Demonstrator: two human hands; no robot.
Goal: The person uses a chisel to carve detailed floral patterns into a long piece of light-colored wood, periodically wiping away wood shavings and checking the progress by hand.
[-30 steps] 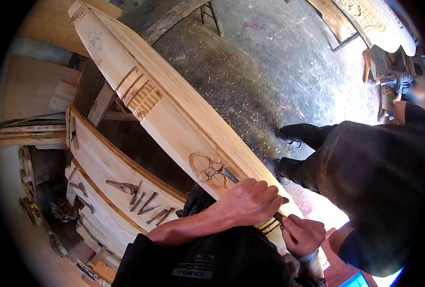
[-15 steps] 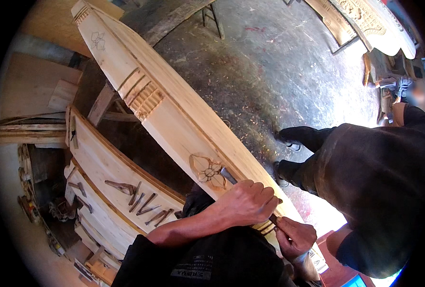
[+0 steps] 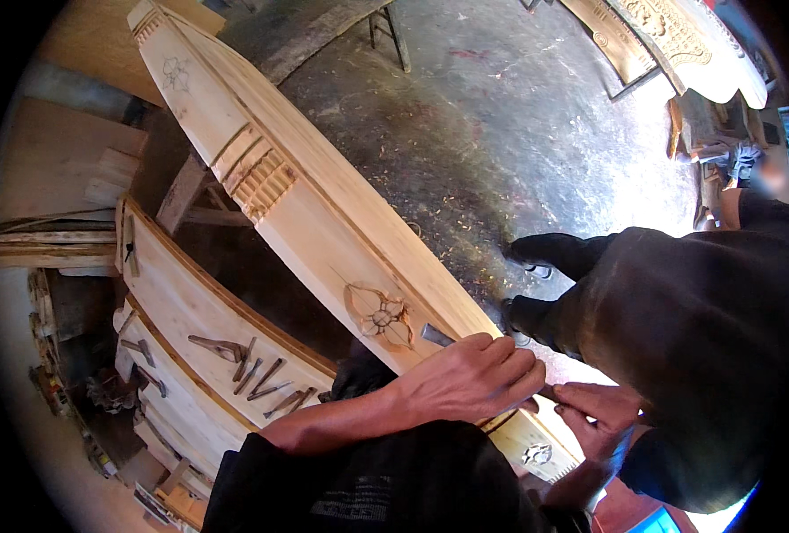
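Note:
A long pale wooden beam (image 3: 323, 258) runs diagonally from the upper left to the lower right. A flower (image 3: 384, 317) with several petals is carved on its side face. My left hand (image 3: 479, 377) is wrapped around a chisel (image 3: 436, 335), whose flat metal blade points at the flower and stands a little apart from it. Behind the left hand, my right hand (image 3: 597, 413) has its fingers closed on the rear end of the chisel's handle. Farther up the beam are a ribbed carved band (image 3: 265, 182) and a pencil-drawn flower (image 3: 177, 74).
Several chisels (image 3: 265, 379) and a wooden mallet-like tool (image 3: 217, 346) lie on curved pale boards (image 3: 181, 302) at the left. A person in dark clothes (image 3: 678, 311) stands close by on the right. Carved panels (image 3: 661, 44) rest at the upper right. Wood chips dot the floor (image 3: 448, 160).
Both hands have moved to the right with the chisel, the right hand farther. The blade has drawn back from the carved flower's edge.

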